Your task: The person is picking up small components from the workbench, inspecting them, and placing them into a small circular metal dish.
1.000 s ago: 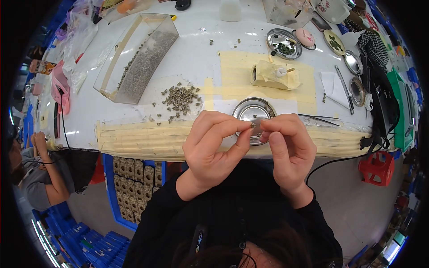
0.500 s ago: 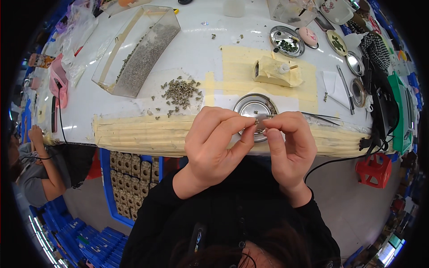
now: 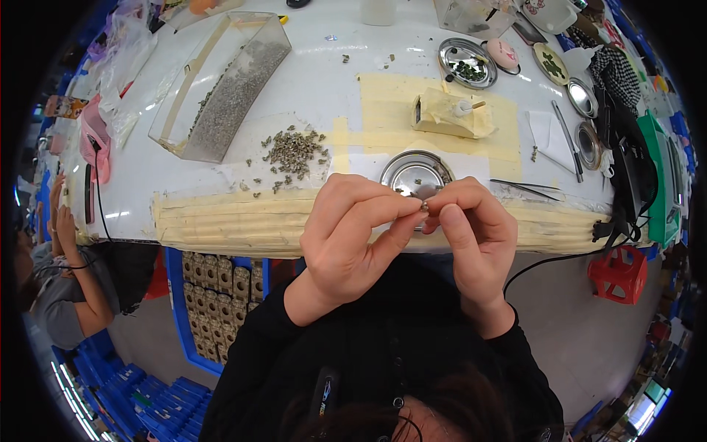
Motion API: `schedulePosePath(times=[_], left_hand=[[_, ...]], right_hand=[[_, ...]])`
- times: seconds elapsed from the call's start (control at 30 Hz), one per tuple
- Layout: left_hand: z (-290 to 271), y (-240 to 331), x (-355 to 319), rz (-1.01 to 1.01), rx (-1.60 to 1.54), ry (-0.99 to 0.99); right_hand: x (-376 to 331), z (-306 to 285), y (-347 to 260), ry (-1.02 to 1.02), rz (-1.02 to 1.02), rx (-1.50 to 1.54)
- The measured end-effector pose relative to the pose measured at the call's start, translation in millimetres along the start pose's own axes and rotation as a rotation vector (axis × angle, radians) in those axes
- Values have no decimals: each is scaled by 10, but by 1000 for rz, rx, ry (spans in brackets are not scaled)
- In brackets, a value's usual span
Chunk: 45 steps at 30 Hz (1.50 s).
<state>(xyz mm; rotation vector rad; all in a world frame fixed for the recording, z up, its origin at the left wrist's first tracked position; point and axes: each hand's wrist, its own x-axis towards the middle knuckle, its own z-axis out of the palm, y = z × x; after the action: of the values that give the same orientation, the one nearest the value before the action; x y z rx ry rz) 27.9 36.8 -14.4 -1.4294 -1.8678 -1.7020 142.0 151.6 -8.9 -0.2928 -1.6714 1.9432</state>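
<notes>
Head view, downward, near table (image 3: pixel 221 221)

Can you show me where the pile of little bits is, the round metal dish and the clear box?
pile of little bits (image 3: pixel 293 152), head view, middle of the heap
round metal dish (image 3: pixel 412 171), head view, bare inside
clear box (image 3: pixel 228 92), head view, grey-filled bottom

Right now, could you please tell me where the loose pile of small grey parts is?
In the head view, the pile of small grey parts lies on the white table, left of the round metal dish, beside the clear tray.

Brightly lit white worktable (image 3: pixel 324 66) edged with tan tape, grey floor (image 3: pixel 582 346) below, blue crates (image 3: pixel 147 405) lower left.
</notes>
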Motion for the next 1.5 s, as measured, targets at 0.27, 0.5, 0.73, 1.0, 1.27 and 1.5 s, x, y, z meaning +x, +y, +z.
schedulePosePath(times=[0.27,0.5,0.73,1.0,1.27,1.5], left_hand=[[32,-11,-23,-1,-27,6],[44,-11,-35,-40,-68,-12],[91,-19,-79,-221,-314,-34],[155,48,-140,-702,-1247,-47],[98,112,-136,-1030,-1498,-43],[120,82,-180,-963,-1381,6]], right_hand=[[-5,-4,18,-8,10,12],[16,-21,0,-15,15,-49],[72,-60,-40,-13,-116,-279],[174,-4,-251,11,-278,-403],[184,-35,-224,-81,-428,-509],[164,-32,-144,-51,-416,-469]])
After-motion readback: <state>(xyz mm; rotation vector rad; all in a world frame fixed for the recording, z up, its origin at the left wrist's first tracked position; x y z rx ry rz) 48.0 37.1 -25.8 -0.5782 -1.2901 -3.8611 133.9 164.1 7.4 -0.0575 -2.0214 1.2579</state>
